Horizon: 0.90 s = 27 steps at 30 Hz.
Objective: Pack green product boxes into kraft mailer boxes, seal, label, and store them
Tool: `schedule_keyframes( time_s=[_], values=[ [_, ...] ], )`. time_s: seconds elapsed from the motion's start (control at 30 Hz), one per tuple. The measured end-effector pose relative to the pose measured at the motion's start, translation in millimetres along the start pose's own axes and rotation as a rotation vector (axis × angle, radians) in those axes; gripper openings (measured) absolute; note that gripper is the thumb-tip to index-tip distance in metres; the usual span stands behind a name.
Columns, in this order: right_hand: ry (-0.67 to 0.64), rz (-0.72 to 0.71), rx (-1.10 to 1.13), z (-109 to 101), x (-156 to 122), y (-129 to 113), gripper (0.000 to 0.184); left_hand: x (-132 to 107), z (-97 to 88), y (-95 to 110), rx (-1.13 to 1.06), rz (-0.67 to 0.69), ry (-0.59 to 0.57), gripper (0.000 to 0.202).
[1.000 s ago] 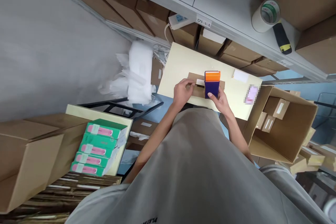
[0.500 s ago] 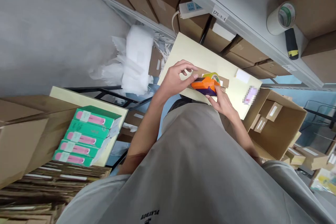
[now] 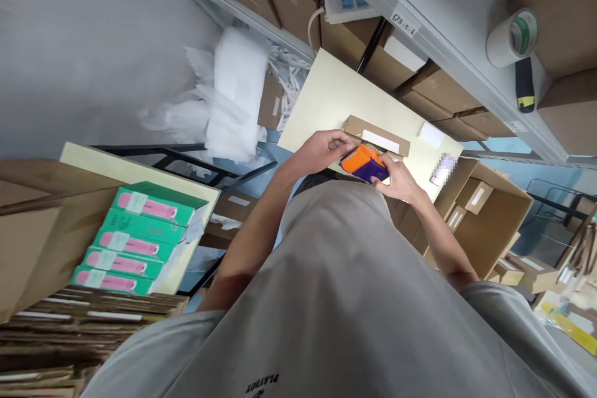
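An orange and purple tape dispenser (image 3: pixel 366 163) is held over the near edge of the cream table (image 3: pixel 321 90). My right hand (image 3: pixel 398 179) grips its right end, thumb below and fingers on top. At the other end is my left hand (image 3: pixel 329 150), its fingertips drawn together in a pinch against the dispenser's edge. Whatever lies between them is too small to make out. Just beyond the dispenser lies a long, narrow cardboard box (image 3: pixel 377 135) with a white label on its side. The tape roll is mostly hidden now.
An open carton (image 3: pixel 497 224) with small boxes stands to the right. A shelf (image 3: pixel 433 31) overhangs the table, bearing a tape roll (image 3: pixel 513 37) and a black-handled cutter (image 3: pixel 525 84). Left are green boxes (image 3: pixel 135 236) and white foam wrap (image 3: pixel 237 93). A power strip (image 3: pixel 349 7) sits behind.
The tape dispenser has turned, showing more of its purple side, and the tape roll has gone mostly out of sight. My left fingers have closed together. More of the narrow box shows.
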State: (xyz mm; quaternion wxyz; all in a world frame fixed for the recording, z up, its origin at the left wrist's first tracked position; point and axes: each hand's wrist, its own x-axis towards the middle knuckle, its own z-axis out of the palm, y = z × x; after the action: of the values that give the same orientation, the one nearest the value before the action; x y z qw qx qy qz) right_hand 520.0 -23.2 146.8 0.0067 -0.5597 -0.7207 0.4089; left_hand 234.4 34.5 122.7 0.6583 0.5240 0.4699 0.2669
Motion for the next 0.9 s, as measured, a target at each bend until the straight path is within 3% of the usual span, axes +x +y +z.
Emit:
schedule_keyframes(
  time_s=[0.17,0.33,0.47,0.6,0.77,0.9],
  values=[
    [-0.084,0.079,0.113,-11,10,-6,0.070,3,5.2,-27,-0.140,-0.073,0.078,0.027],
    [-0.255,0.125,0.161,-51,18,-23,0.076,6,11.5,-37,-0.273,-0.179,0.155,0.027],
    [-0.407,0.246,0.205,-87,23,-32,0.073,16,-6.9,-49,-0.331,-0.227,0.280,0.026],
    [-0.447,0.387,0.257,-109,28,-28,0.073,27,-29.7,-72,-0.358,-0.255,0.392,0.024],
    [-0.481,0.434,0.258,-106,45,-10,0.072,35,-22.1,-93,-0.414,-0.283,0.344,0.024],
    [-0.492,0.421,0.302,-92,61,7,0.074,44,-13.3,-108,-0.381,-0.290,0.396,0.022]
  ],
)
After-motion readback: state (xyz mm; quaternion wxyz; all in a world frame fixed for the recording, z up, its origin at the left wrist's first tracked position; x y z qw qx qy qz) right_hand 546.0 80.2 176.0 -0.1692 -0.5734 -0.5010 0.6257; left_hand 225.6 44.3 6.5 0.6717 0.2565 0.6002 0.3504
